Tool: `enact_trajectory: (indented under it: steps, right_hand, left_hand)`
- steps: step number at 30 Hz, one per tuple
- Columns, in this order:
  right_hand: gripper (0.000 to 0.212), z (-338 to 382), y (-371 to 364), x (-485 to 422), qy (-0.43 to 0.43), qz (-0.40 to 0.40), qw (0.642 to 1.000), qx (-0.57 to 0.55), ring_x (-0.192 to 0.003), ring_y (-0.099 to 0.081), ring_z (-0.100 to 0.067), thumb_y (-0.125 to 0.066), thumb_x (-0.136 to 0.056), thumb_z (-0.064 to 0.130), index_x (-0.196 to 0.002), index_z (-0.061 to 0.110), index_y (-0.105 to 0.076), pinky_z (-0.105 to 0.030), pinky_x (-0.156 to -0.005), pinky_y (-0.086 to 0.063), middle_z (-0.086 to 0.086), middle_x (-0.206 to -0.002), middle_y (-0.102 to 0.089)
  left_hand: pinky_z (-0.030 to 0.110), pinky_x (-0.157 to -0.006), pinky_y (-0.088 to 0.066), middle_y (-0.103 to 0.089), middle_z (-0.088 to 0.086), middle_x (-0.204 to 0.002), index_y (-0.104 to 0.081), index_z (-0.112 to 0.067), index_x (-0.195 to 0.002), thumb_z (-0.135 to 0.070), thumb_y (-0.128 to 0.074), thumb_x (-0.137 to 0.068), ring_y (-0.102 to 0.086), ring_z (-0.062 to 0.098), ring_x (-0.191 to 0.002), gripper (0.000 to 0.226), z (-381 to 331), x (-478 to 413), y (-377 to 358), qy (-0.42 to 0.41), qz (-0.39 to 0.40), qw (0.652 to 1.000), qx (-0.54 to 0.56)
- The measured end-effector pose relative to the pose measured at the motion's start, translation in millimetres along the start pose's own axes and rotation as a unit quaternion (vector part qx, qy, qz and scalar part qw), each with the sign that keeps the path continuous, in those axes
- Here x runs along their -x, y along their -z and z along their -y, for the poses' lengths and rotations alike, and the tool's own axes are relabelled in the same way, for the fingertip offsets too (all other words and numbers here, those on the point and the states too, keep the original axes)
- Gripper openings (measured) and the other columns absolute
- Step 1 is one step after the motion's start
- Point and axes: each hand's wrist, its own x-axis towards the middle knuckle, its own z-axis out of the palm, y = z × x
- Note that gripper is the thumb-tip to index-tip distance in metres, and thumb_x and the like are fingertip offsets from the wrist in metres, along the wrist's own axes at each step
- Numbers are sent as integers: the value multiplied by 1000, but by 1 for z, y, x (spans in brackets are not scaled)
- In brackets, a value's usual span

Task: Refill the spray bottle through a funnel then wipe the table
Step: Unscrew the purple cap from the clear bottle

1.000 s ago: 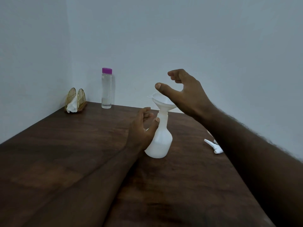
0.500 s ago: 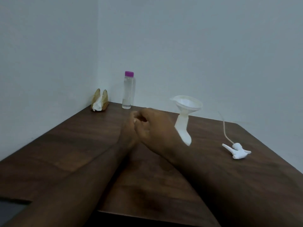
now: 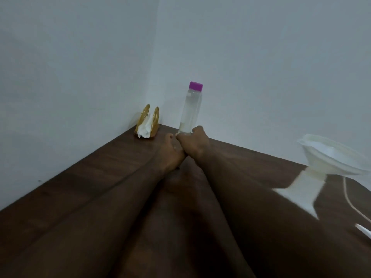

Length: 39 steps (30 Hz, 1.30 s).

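Head view, right hand [image 3: 195, 143]: reaches to the far corner; its thumb and fingers curl round the base of the clear bottle [image 3: 191, 109], hiding the bottle's foot.
Left hand [image 3: 170, 151]: lies just beside the right hand; whether its fingers are curled or straight cannot be made out.
Clear bottle: upright near the wall, purple cap [image 3: 196, 85] on.
Spray bottle [image 3: 301, 193]: at right, funnel [image 3: 329, 155] in its neck, lower body hidden by the right forearm.
Spray head [image 3: 363, 230]: cut off by the frame edge.
Napkin holder [image 3: 147, 122]: in the table [image 3: 80, 187] corner.
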Motion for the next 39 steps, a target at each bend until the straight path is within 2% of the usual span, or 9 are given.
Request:
enact_trajectory:
  steps: [2, 6, 10, 17, 24, 28, 31, 35, 39]
  right_hand:
    - [66, 3, -13, -33, 3, -23, 1000, 19, -122, -53, -32, -70, -86, 32, -135, 0, -40, -37, -95, -48, -16, -133, -52]
    - [76, 6, -27, -88, 11, -72, 997, 0, -125, -51, -34, -73, -82, 30, -139, -2, -34, -38, -99, -47, -19, -138, -46]
    - [82, 0, -37, -128, 12, -103, 994, -18, -127, -50, -33, -77, -80, 33, -138, -2, -31, -36, -98, -45, -19, -140, -46]
    - [64, -10, -44, -147, 20, -112, 993, 3, -126, -52, -32, -68, -91, 29, -135, -3, -34, -32, -96, -43, -18, -136, -53]
    - [66, -8, -29, -98, 25, -77, 996, 35, -128, -50, -35, -69, -90, 31, -136, -2, -34, -39, -102, -42, -20, -138, -51]
    - [63, -6, -8, -45, 14, -55, 998, 13, -124, -52, -35, -68, -90, 29, -135, 0, -35, -37, -97, -43, -19, -134, -53]
    - [61, -11, 5, -6, 21, -46, 999, -2, -119, -55, -33, -70, -88, 28, -132, 1, -38, -34, -92, -45, -16, -130, -56]
    - [58, -20, 25, 49, 43, -38, 998, -16, -114, -57, -28, -74, -83, 28, -126, 1, -45, -31, -88, -45, -13, -123, -59]
    - [42, -27, 55, 109, 49, -15, 997, -53, -96, -61, -18, -75, -81, 22, -113, 11, -51, -23, -75, -41, 3, -98, -59]
  left_hand:
    - [23, -77, -46, -56, 11, -123, -40, -8, -134, -16, -63, -88, -57, 28, -113, 52, 3, -23, -3, 1, 6, 1000, -9]
    - [37, -98, -42, -49, 16, -134, -40, -7, -135, -28, -73, -79, -49, 33, -122, 68, 8, -57, -7, -10, -9, 1000, -19]
    - [39, -97, -45, -54, 12, -131, -40, -5, -136, -46, -73, -76, -53, 28, -119, 80, 18, -73, -12, -43, -18, 998, -52]
    - [25, -92, -40, -56, 8, -127, -37, -7, -140, -36, -67, -84, -54, 23, -117, 69, 20, -75, -16, -64, -30, 996, -52]
    - [44, -102, -43, -48, 13, -136, -34, -11, -141, -34, -50, -67, -49, 26, -123, 79, 16, -62, -7, -40, -28, 997, -59]
    - [45, -96, -47, -55, 13, -126, -47, -10, -129, -18, -56, -72, -55, 31, -114, 58, 6, -40, -3, -54, -7, 993, -101]
    - [31, -92, -43, -56, 14, -126, -47, -5, -130, -9, -58, -83, -54, 32, -115, 48, -15, 2, 8, -69, 45, 979, -189]
    - [12, -65, -25, -60, 10, -118, -50, -5, -126, -11, -56, -87, -57, 28, -107, 39, -27, 59, 19, -95, 61, 963, -247]
    - [12, -72, -34, -64, 8, -111, -55, -8, -119, -6, -57, -87, -61, 23, -101, 32, -28, 101, 26, -98, 97, 976, -168]
